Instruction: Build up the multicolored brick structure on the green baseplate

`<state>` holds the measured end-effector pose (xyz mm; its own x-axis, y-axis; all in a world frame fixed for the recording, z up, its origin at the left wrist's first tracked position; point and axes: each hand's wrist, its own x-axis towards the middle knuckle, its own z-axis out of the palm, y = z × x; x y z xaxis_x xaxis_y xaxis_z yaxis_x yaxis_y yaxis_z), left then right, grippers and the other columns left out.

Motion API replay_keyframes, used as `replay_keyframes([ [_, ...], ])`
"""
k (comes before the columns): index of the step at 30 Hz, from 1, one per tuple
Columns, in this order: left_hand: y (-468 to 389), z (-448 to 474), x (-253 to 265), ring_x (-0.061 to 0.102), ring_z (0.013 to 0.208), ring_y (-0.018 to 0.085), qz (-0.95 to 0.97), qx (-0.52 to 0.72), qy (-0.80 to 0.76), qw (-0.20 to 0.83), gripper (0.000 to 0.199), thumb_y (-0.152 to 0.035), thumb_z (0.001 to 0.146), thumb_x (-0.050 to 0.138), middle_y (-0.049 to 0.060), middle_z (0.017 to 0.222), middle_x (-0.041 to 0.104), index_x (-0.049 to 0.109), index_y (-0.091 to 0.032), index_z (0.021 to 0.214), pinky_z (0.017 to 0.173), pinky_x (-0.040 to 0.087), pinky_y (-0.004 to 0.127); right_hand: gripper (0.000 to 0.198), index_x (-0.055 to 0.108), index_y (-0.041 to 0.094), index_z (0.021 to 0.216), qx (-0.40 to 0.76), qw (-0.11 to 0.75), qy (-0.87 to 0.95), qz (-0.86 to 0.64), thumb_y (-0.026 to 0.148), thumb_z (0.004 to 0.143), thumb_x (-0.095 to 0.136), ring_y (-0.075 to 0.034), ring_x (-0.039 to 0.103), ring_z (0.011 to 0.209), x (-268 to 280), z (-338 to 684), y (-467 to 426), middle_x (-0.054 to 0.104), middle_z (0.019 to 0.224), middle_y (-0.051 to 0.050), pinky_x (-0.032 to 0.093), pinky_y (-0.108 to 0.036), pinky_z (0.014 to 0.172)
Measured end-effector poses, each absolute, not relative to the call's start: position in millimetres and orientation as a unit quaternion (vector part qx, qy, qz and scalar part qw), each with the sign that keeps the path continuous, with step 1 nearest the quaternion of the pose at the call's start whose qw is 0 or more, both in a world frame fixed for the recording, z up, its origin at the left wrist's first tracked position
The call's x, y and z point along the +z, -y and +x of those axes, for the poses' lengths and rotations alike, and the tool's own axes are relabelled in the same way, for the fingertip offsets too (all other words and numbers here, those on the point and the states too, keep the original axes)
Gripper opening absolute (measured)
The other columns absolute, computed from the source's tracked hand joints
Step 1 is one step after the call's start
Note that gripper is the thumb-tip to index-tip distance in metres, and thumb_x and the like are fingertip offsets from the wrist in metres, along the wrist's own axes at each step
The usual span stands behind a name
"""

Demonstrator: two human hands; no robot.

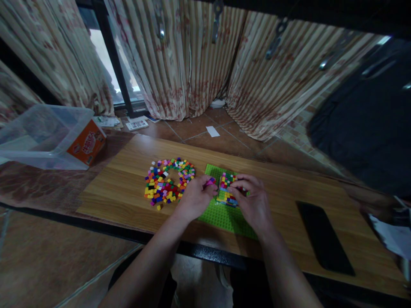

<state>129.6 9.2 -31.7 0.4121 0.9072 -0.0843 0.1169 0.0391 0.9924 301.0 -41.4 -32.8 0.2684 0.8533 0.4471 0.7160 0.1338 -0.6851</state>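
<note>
A green studded baseplate (pixel 221 216) lies on the wooden board, with a block of many-coloured toy bricks (pixel 227 179) built up on it. My left hand (pixel 196 196) is closed on purple and pink toy bricks (pixel 210 182) at the left side of the built block. Over the right side of that block, my right hand (pixel 252 197) has its fingers bent down onto the bricks. Whether a small brick sits between those fingertips is hidden. Left of my left hand spreads a ring-shaped heap of loose coloured bricks (pixel 160 182).
A clear plastic tub (pixel 48 145) with an orange label stands at the far left. A black flat slab (pixel 324 237) lies on the right of the wooden board (pixel 115 179). Striped curtains (pixel 180 64) hang behind; papers (pixel 212 131) lie on the tiled floor.
</note>
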Motion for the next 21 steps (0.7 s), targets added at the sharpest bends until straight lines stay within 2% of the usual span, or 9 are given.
replay_keyframes([
  [11, -8.2, 129.8, -37.0, 0.059, 0.067, 0.015, 0.631, 0.347, -0.414, 0.557, 0.008, -0.025, 0.079, 0.061, 0.0, 0.067, 0.062, 0.064, -0.018, 0.078, 0.062, 0.046, 0.025, 0.012, 0.074, 0.03, 0.071, 0.072, 0.451, 0.607, -0.65, 0.03, 0.081, 0.067, -0.025, 0.057, 0.099, -29.8, 297.2, 42.5, 0.066, 0.099, -0.002, 0.043, -0.045, 0.09],
  [21, -6.0, 132.7, -31.1, 0.064, 0.071, 0.016, 0.592, 0.352, -0.416, 0.594, 0.004, -0.021, 0.081, 0.059, 0.002, 0.072, 0.065, 0.059, -0.017, 0.079, 0.064, 0.049, 0.026, 0.013, 0.073, 0.027, 0.07, 0.07, 0.447, 0.605, -0.655, 0.028, 0.081, 0.067, -0.025, 0.058, 0.099, -31.9, 297.3, 41.5, 0.066, 0.099, -0.004, 0.044, -0.044, 0.089],
])
